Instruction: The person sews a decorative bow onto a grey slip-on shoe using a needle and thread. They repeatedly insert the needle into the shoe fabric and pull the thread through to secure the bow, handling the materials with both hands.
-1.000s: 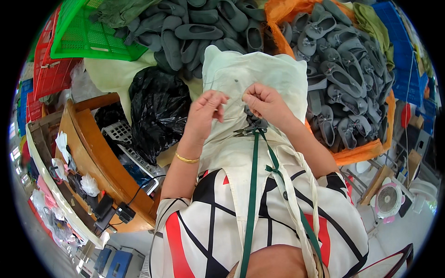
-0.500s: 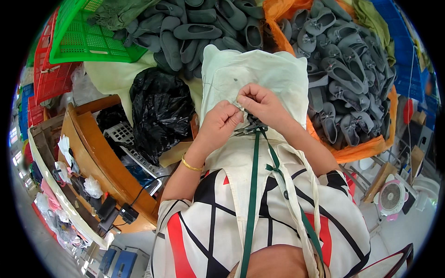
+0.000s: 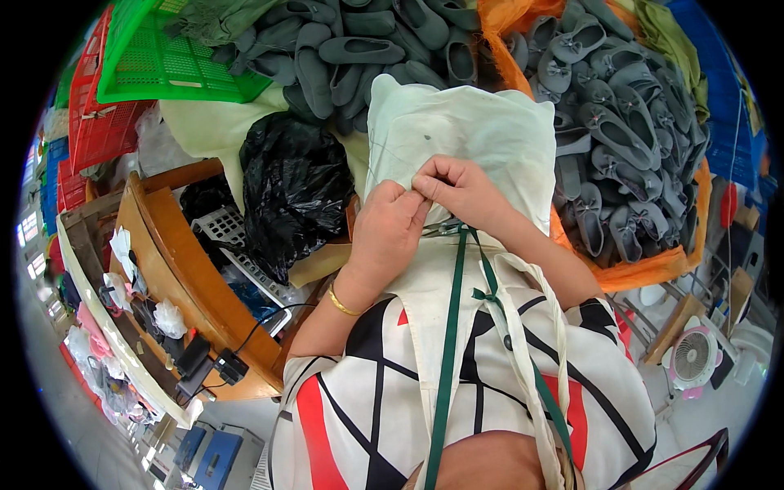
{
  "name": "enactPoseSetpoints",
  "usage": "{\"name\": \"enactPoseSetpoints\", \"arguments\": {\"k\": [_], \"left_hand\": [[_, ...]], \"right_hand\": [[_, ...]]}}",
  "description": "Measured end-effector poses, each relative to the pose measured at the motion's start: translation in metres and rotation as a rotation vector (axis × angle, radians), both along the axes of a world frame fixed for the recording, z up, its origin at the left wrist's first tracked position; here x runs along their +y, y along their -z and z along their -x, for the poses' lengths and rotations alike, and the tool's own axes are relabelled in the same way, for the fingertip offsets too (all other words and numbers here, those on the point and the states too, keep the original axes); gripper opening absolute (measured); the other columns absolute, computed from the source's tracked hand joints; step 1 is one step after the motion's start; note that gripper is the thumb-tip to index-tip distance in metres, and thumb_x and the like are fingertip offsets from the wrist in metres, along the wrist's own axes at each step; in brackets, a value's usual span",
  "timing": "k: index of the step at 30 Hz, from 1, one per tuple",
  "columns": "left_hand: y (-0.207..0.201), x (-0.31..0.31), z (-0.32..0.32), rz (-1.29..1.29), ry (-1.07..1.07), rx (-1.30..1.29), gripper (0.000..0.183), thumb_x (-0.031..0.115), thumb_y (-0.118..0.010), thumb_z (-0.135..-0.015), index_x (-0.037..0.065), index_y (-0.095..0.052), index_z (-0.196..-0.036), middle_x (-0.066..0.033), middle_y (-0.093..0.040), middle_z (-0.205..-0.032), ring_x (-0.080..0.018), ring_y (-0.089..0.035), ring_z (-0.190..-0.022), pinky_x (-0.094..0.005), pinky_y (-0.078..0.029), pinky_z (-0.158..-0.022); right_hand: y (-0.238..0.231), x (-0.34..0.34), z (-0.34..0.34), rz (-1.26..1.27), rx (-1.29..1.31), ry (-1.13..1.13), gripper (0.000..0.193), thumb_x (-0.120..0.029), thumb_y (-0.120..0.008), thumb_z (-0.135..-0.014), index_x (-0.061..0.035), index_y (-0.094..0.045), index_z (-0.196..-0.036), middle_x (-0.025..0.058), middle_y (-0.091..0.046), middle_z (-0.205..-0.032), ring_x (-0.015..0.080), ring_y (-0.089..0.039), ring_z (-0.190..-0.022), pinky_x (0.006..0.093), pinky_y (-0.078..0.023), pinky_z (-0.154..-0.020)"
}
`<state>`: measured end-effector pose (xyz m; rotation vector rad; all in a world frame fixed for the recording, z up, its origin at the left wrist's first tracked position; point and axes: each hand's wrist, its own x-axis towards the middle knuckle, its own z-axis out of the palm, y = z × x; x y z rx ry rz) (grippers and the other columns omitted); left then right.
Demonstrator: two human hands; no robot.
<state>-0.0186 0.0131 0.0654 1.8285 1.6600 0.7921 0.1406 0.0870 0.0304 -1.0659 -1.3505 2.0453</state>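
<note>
My left hand (image 3: 390, 229) and my right hand (image 3: 459, 189) meet at the fingertips above a white cloth (image 3: 482, 122) spread over my lap. Both are closed in a pinch, the right thumb and forefinger touching the left fingers. Whatever is between them is too small or hidden to make out. A thin dark line like a thread (image 3: 375, 147) runs over the left part of the cloth. Just below the hands, a dark metal tool (image 3: 445, 228), partly covered, lies by the upper end of a green ribbon (image 3: 452, 327) hanging down my apron.
Grey slip-on shoes (image 3: 359, 51) are heaped ahead; more, with bows, fill an orange sack (image 3: 645, 273) at the right. To the left are a black plastic bag (image 3: 294, 192), a wooden drawer (image 3: 192, 286) and a green crate (image 3: 175, 77). A small fan (image 3: 692, 358) stands at right.
My left hand has turned, its back now more toward the view, and drawn close against the right fingertips. The metal tool is more covered. The whole view has shifted slightly.
</note>
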Motion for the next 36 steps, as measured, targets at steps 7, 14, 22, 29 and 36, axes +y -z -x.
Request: {"name": "enactPoseSetpoints", "arguments": {"k": [7,14,22,29,36], "left_hand": [[-0.001,0.001,0.002,-0.006,-0.2,-0.213,0.021,0.007,-0.07,-0.089,0.0,-0.07,-0.109,-0.0058,-0.057,-0.09,-0.0122,-0.052,-0.068,-0.0263,-0.042,-0.057],[0.016,0.007,-0.01,0.004,-0.36,-0.768,0.011,0.005,-0.065,-0.096,0.002,-0.07,-0.105,-0.0002,-0.058,-0.096,-0.0028,-0.048,-0.066,-0.0186,-0.039,-0.055],[0.021,0.015,-0.014,0.124,-0.478,-1.243,0.012,0.015,-0.058,-0.102,0.004,-0.06,-0.099,-0.0051,-0.064,-0.101,-0.0038,-0.047,-0.06,-0.02,-0.042,-0.053],[0.016,0.023,-0.007,0.225,-0.462,-1.469,0.015,0.02,-0.057,-0.103,0.007,-0.056,-0.095,-0.0082,-0.067,-0.091,-0.0045,-0.044,-0.051,-0.0213,-0.044,-0.049],[0.017,0.025,-0.005,0.232,-0.417,-1.401,0.013,0.017,-0.057,-0.102,0.008,-0.056,-0.094,-0.0046,-0.065,-0.086,-0.0021,-0.04,-0.05,-0.018,-0.032,-0.043]], "right_hand": [[-0.019,0.004,-0.006,-0.29,-0.251,-0.039,0.017,-0.019,-0.067,-0.093,-0.0019,-0.066,-0.093,0.0062,-0.062,-0.072,0.0136,-0.058,-0.063,0.0306,-0.046,-0.059],[-0.03,-0.001,0.0,-0.628,-0.258,0.006,0.01,-0.013,-0.067,-0.088,-0.0025,-0.064,-0.088,0.0134,-0.064,-0.078,0.0295,-0.061,-0.068,0.0359,-0.048,-0.062],[-0.033,-0.005,-0.002,-0.543,-0.2,0.026,0.007,-0.007,-0.064,-0.089,-0.0013,-0.062,-0.087,0.0123,-0.062,-0.078,0.027,-0.06,-0.07,0.0349,-0.048,-0.063],[-0.032,-0.01,-0.006,-0.389,-0.168,0.045,0.004,-0.004,-0.063,-0.093,-0.0006,-0.063,-0.092,0.0035,-0.055,-0.076,0.0105,-0.046,-0.064,0.0263,-0.039,-0.057],[-0.039,-0.007,-0.006,-0.631,-0.224,0.03,0.006,-0.006,-0.062,-0.091,-0.0012,-0.062,-0.095,0.0127,-0.063,-0.081,0.0294,-0.06,-0.071,0.0363,-0.048,-0.064]]}}
